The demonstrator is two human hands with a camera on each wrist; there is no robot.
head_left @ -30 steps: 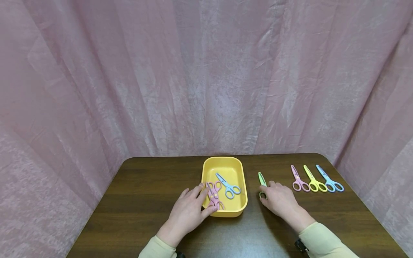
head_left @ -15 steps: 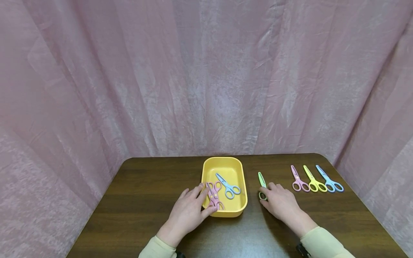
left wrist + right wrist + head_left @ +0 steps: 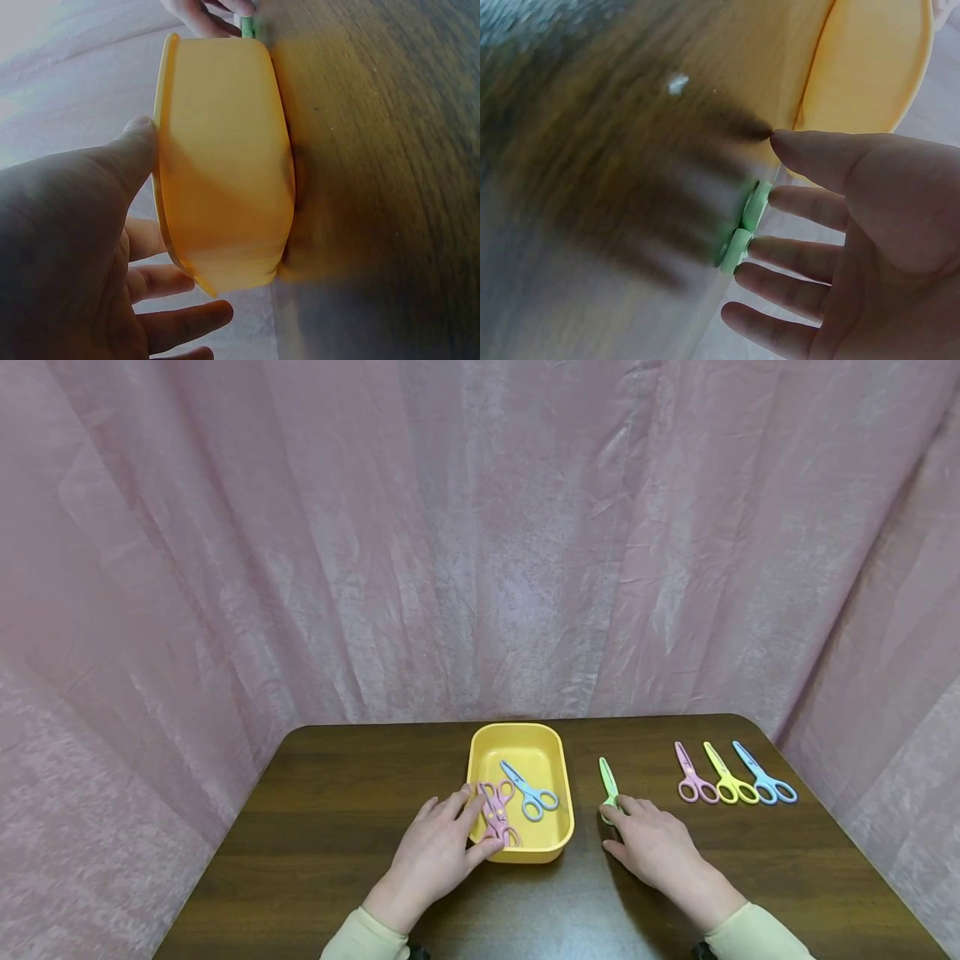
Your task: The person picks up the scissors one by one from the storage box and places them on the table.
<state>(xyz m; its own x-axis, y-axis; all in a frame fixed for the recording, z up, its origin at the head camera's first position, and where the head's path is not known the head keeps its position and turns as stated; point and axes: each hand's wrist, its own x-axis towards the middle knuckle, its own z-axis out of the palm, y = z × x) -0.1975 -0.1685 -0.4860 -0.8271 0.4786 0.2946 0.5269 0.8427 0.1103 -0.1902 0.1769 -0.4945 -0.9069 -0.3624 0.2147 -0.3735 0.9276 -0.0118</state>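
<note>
My left hand (image 3: pixel 435 847) rests at the near left corner of a yellow tray (image 3: pixel 564 777), thumb touching the near rim and fingers lying over the left rim. Blue scissors (image 3: pixel 530 792) and pink scissors (image 3: pixel 497 814) lie inside the tray; the left fingers partly cover the pink ones. Green scissors (image 3: pixel 609 781) lie on the table to the right of the tray, blades pointing away from me. With its fingers extended, my right hand (image 3: pixel 656 847) touches their handle loops (image 3: pixel 756 206), which it partly hides in the head view. The right thumb reaches the tabletop.
Farther right on the brown wooden table (image 3: pixel 337 793) lie pink scissors (image 3: pixel 693 781), yellow scissors (image 3: pixel 729 781) and blue scissors (image 3: pixel 763 781), side by side. A pink curtain (image 3: pixel 480 543) hangs behind the table's far edge.
My right hand has drawn back slightly toward me, uncovering more of the green scissors' handles. The left hand and the tray have stayed in place.
</note>
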